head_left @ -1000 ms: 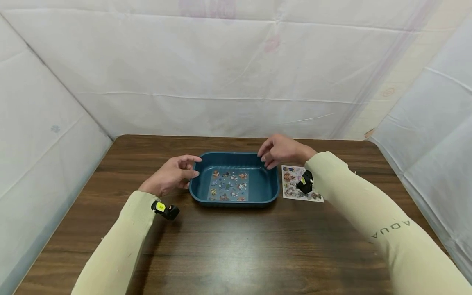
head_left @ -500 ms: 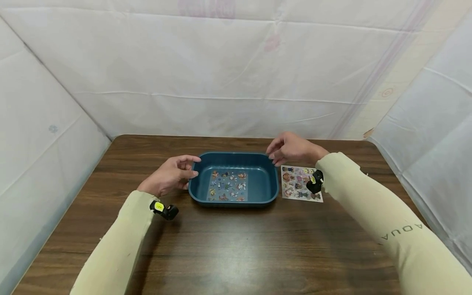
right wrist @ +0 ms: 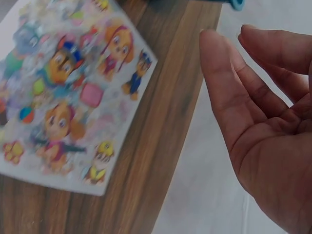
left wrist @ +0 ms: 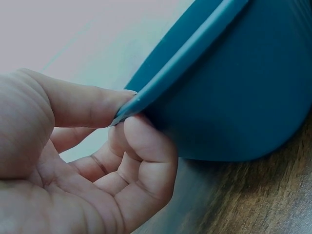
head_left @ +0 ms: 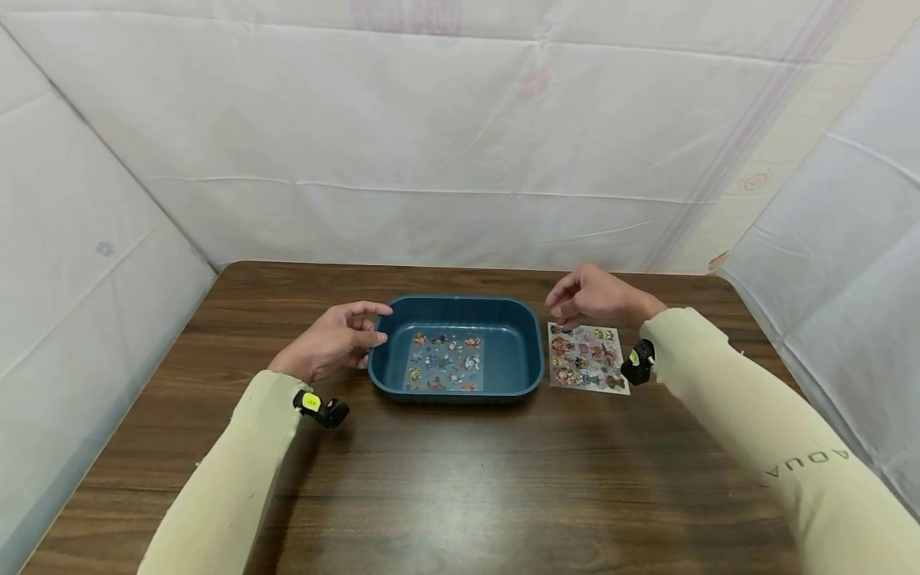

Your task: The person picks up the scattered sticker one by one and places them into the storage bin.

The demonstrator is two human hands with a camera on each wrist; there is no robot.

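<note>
A dark blue plastic tray (head_left: pixel 519 351) sits mid-table with a sticker sheet (head_left: pixel 446 362) lying flat on its bottom. My left hand (head_left: pixel 362 326) pinches the tray's left rim. In the left wrist view the thumb lies on top of the rim and the fingers of that hand (left wrist: pixel 124 117) curl under the tray (left wrist: pixel 234 83). A second cartoon sticker sheet (head_left: pixel 585 357) lies on the table just right of the tray. My right hand (head_left: pixel 575 303) hovers over that sheet's far edge, fingers relaxed and holding nothing. The right wrist view shows its empty palm (right wrist: pixel 258 122) beside the sheet (right wrist: pixel 68 92).
The brown wooden table (head_left: pixel 460 479) is enclosed by white sheeting at the back and on both sides. A corner of the tray (right wrist: pixel 237 4) shows at the top of the right wrist view.
My right hand has moved to the right, from the tray's far right rim to above the sticker sheet on the table. The left hand and the tray have stayed put.
</note>
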